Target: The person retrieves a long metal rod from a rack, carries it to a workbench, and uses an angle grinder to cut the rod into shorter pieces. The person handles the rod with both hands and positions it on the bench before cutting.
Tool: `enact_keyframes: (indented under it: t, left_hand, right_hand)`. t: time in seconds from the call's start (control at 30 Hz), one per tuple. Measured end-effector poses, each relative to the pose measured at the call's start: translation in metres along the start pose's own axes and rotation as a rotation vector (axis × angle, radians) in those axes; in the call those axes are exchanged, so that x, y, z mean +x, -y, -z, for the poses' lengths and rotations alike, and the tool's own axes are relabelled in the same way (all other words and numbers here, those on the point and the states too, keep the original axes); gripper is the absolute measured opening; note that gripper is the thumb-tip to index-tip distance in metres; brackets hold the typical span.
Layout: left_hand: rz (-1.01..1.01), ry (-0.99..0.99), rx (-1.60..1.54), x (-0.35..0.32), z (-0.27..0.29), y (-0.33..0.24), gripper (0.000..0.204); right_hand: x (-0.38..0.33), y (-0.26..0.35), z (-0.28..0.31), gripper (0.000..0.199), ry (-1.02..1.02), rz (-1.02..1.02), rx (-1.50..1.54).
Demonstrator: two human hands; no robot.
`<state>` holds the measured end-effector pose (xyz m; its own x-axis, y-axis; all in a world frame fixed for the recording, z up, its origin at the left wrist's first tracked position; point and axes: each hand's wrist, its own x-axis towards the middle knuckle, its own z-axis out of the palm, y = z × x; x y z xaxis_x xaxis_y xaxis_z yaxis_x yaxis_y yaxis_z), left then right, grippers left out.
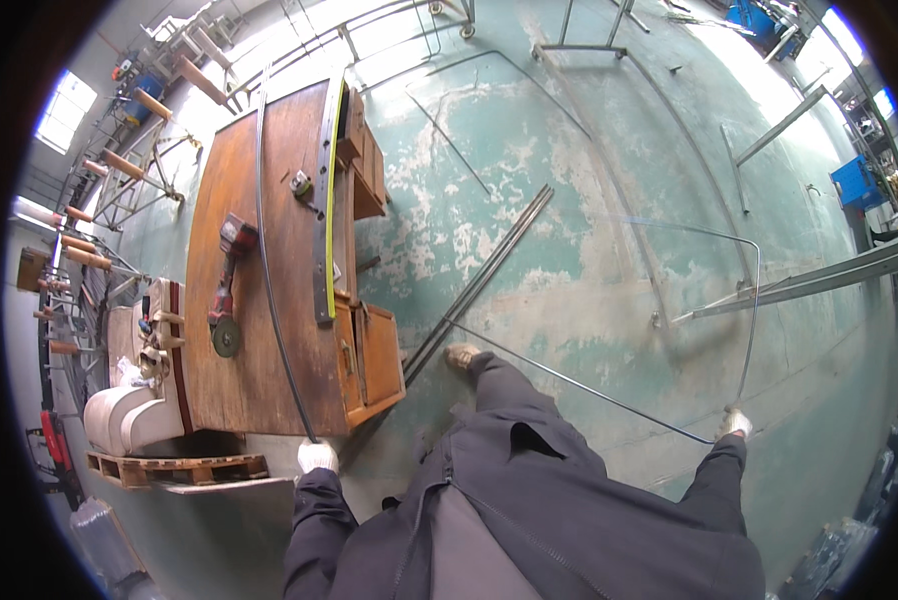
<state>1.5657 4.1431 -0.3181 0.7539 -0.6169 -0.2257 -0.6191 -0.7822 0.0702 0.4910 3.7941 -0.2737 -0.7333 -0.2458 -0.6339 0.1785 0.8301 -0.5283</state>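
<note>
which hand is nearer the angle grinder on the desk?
Left. The left hand grips a thin metal rod at the wooden desk edge, just below the angle grinder. The right hand holds a bent rod far across the floor.

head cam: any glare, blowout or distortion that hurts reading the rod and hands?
Head view: strong fisheye, so the desk edges and the thin rod lying on it bow toward the black circular rim; windows at upper left and upper right are blown out, washing out the floor near the top; left hand and right hand are small, pale, lacking finger detail; centre is reasonably sharp.
</note>
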Motion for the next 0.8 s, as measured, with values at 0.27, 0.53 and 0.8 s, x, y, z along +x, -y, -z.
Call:
enact_keyframes:
  t: [0.27,0.53,0.8]
  left_hand:
    - [0.103,-0.113,-0.071,-0.014,0.032,-0.065,0.019]
    - [0.072,-0.243,-0.148,-0.024,0.05,-0.087,0.011]
    - [0.374,-0.108,-0.232,-0.068,0.095,-0.122,0.02]
  right_hand:
    - [-0.076,0.042,-0.108,0.04,0.043,0.243,0.356]
    - [-0.132,0.151,-0.165,0.041,-0.438,0.625,-0.415]
    - [-0.279,0.133,-0.361,0.041,0.064,0.915,-0.529]
